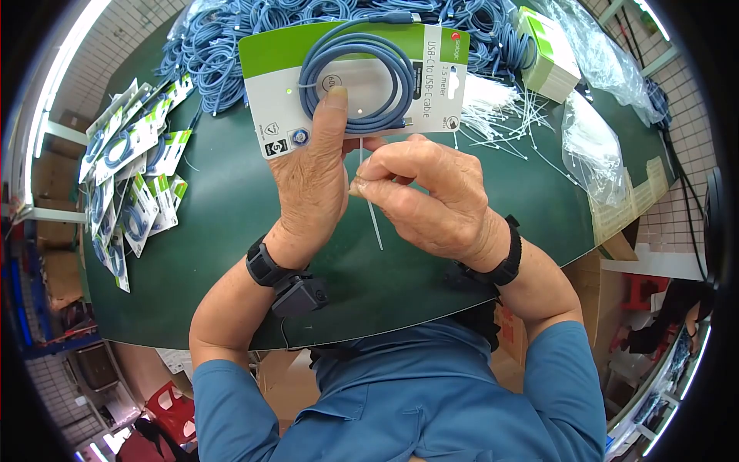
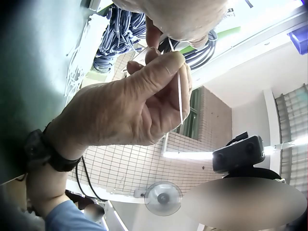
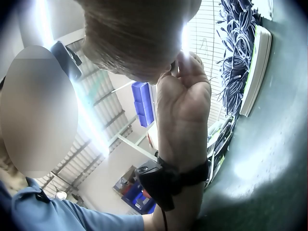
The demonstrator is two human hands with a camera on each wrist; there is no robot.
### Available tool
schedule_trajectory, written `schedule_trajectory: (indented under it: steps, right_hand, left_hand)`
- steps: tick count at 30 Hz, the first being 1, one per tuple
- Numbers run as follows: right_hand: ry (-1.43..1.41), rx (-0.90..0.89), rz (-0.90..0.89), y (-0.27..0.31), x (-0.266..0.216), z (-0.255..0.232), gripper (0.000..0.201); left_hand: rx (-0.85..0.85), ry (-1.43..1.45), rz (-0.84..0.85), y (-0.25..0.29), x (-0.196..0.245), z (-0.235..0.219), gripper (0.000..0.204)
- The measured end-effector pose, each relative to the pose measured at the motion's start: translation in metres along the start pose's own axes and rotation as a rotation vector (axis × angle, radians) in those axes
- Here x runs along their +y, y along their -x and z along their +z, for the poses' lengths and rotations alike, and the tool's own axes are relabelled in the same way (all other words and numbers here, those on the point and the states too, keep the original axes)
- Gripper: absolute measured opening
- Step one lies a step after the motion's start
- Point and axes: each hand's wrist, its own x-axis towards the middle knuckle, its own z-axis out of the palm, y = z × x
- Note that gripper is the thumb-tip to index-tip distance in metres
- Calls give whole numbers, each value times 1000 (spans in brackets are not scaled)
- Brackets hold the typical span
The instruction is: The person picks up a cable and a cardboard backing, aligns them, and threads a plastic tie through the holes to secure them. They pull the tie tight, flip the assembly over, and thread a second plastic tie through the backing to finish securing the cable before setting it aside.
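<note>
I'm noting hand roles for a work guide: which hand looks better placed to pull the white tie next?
Probably the right hand: its fingertips pinch the white tie below the card. The left hand is occupied, its thumb holding the coiled cable to the card.

A green table (image 1: 239, 223) is bearing a blue cable heap (image 1: 212, 65); left of the heap, carded cables (image 1: 127, 154) are lying, and around its right end white ties (image 1: 493, 108), a card stack (image 1: 553, 73) and clear plastic bags (image 1: 591, 142) are resting
</note>
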Motion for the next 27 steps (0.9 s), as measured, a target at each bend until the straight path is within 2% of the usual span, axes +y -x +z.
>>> schedule_trajectory:
  steps: [9,15,18,19,22,24,27]
  right_hand:
    - [-5,0,-25,0,3,0,27]
    - [-4,16,-30,-2,5,0,24]
    - [-71,67,118,-4,4,-4,21]
    - [-69,55,116,-5,4,-5,21]
    - [-57,201,281,-9,5,-8,17]
    - [-8,164,302,-8,12,-10,17]
    - [89,90,334,-4,19,-13,16]
  left_hand:
    - [38,-66,-19,2,2,0,34]
    - [49,-71,47,5,-4,1,33]
    - [53,-98,79,8,-11,1,32]
    - [43,-135,99,10,-12,1,31]
    - [17,-129,81,15,-13,4,28]
    - [-30,-66,7,18,-10,7,25]
    - [-30,-92,1,17,-17,1,23]
